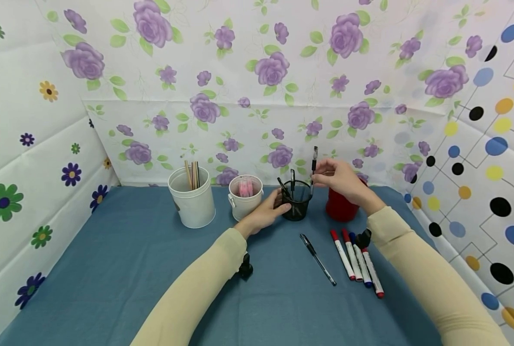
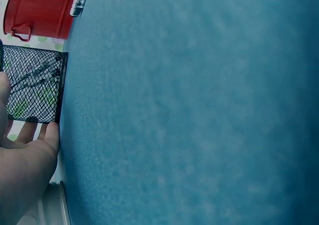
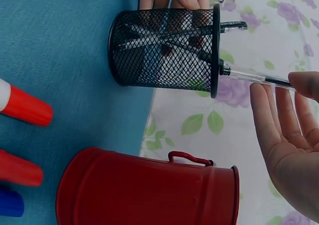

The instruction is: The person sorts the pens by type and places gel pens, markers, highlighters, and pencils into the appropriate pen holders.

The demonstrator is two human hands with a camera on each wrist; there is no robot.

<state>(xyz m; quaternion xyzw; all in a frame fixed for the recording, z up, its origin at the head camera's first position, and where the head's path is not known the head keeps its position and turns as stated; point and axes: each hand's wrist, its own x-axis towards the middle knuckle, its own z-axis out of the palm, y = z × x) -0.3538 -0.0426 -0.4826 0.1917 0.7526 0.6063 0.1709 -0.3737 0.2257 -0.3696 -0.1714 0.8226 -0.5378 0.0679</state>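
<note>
Head view shows the hands apart, near each other over the counter (image 1: pixel 105 269): the left hand (image 1: pixel 264 212) curls round the side of a black mesh cup (image 1: pixel 298 210), while the right hand (image 1: pixel 341 179) pinches a pen (image 1: pixel 313 166) upright at its right rim. Whether the pen's lower end is inside, I cannot tell. Lowered off-centre, it could snag on the rim or the standing pens (image 1: pixel 292 179); a sideways push could tip the cup, and a careless swing could knock the red bucket (image 1: pixel 341 206).
</note>
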